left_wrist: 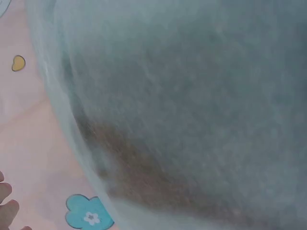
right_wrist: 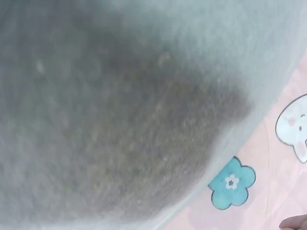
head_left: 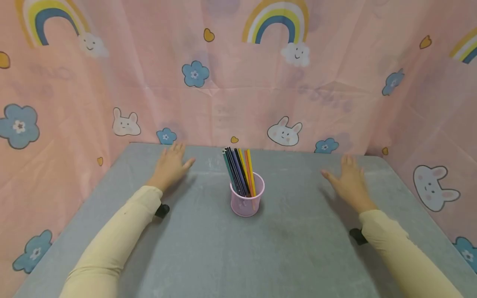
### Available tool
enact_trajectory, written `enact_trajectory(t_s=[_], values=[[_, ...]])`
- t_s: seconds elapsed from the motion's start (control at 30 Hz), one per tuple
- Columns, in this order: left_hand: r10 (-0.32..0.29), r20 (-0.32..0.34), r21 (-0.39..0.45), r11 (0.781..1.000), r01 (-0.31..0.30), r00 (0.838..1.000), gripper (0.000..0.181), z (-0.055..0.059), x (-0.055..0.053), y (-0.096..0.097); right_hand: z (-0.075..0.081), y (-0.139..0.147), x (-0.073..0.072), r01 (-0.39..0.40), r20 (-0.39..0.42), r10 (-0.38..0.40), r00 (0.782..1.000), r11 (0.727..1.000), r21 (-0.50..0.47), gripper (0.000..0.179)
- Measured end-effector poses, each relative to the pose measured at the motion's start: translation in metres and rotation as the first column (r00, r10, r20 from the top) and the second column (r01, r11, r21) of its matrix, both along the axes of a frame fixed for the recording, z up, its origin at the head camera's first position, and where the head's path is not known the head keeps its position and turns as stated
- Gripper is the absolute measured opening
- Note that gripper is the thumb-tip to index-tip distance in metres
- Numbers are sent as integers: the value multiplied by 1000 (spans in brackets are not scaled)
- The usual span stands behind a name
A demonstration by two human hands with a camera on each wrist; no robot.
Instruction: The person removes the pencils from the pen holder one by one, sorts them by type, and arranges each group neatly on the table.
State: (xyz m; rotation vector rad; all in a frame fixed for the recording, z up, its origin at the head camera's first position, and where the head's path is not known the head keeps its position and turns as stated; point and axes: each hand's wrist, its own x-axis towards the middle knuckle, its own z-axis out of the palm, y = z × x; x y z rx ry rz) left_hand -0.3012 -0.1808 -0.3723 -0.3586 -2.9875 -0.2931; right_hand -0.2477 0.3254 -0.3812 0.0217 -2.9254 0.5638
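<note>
A pink pen cup [head_left: 245, 205] stands upright near the middle of the grey table, holding several coloured pencils [head_left: 238, 171] in teal, black, purple, yellow and orange that lean to the left. To the left of the cup, my left hand [head_left: 170, 165] is spread with its thumb apart and holds nothing. My right hand [head_left: 350, 182], slightly blurred, is on the other side with fingers extended, also holding nothing. Both are well apart from the cup. Only the left hand's fingertips [left_wrist: 6, 206] show at the left wrist view's lower corner, and a fingertip [right_wrist: 295, 223] in the right wrist view.
The grey table [head_left: 223, 256] reaches back to a pink cloth [head_left: 238, 95] printed with rainbows, rabbits and flowers, which hangs behind it and along both sides. Dark wrist devices show under both cream sleeves [head_left: 123, 231].
</note>
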Motion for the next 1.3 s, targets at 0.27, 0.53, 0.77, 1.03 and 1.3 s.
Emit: enact_trajectory(t_s=[0.27, 0.53, 0.77, 1.03, 1.3], values=[[-29, -21, -28, 999, 29, 999, 75, 0, 10, 8, -7, -5, 7, -8, 14, 8, 1000, 1000, 1, 98], [-60, -20, -24, 998, 60, 998, 74, 2, 15, 17, -10, -11, 15, -21, 8, 21, 1000, 1000, -6, 95], [-89, -27, -24, 996, 88, 996, 75, -1, 18, 19, -8, -18, 22, -45, 29, 46, 998, 998, -39, 93], [-108, -39, -22, 994, 107, 993, 71, -1, 22, 24, -7, -22, 25, -75, 20, 76, 997, 996, -41, 90], [-110, -28, 20, 994, 111, 993, 69, -3, 28, 26, -1, -29, 31, -124, 2, 124, 992, 992, -27, 82]])
